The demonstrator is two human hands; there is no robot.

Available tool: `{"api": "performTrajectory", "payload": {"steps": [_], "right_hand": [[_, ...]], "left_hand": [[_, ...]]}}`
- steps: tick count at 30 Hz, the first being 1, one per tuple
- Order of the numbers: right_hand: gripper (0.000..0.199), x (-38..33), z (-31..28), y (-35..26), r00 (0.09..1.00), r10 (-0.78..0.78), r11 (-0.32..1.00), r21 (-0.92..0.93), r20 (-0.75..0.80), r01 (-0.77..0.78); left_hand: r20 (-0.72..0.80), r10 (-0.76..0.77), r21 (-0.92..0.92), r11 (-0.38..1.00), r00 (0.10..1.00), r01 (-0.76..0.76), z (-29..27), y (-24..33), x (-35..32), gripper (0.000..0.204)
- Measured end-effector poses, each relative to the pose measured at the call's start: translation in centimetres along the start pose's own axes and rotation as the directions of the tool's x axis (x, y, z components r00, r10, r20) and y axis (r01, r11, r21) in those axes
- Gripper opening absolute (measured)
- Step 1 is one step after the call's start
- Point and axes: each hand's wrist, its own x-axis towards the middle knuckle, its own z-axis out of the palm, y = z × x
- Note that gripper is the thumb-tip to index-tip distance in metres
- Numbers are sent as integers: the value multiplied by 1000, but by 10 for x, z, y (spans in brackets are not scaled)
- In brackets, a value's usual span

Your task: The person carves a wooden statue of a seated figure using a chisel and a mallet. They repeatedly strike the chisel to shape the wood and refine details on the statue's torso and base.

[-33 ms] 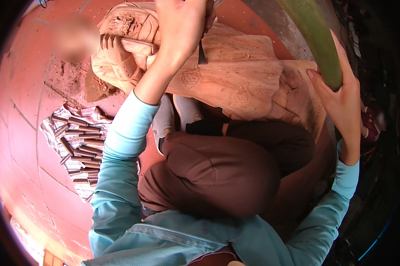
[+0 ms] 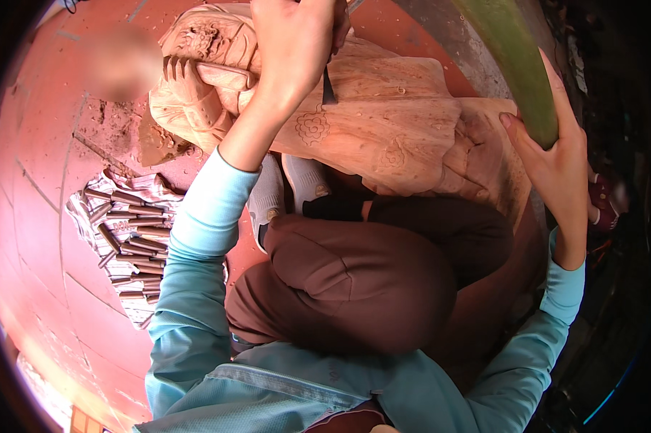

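A carved wooden statue [image 2: 383, 86] of a robed figure lies on its back, its head end to the left. Flower outlines [image 2: 313, 128] are cut into its robe. My left hand [image 2: 296, 50] is closed on a chisel [image 2: 329, 88]; its handle is mostly hidden by the fingers, and its dark flat blade touches the robe just above a flower. At the right, my right hand [image 2: 560, 155] grips the lower end of a long, smooth green club-like bar [image 2: 516, 58], raised above the statue's foot end. The bar's upper end runs out of the picture.
Several chisels [image 2: 141, 245] lie on a striped cloth [image 2: 134, 310] on the red floor [image 2: 37, 238] at the left. Wood chips [image 2: 116, 123] are scattered near the statue's head. My bent knees [image 2: 354, 274] are close to the statue. Another person's foot [image 2: 603, 202] shows at the far right.
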Motion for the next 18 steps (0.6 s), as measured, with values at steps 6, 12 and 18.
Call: {"api": "performTrajectory", "payload": {"steps": [6,12,18], "right_hand": [[66,1,-4,0,1000,12,1000,-25,12,-11],[66,21,7,0,994,-113,993,38,0,113],[64,60,13,-65,994,-100,971,-215,40,106]], "left_hand": [[-60,87,25,996,994,-86,1,-3,-13,19],[-48,-38,186,981,998,46,11,10,-10,21],[-76,-152,172,971,985,163,13,5,-1,19]]}}
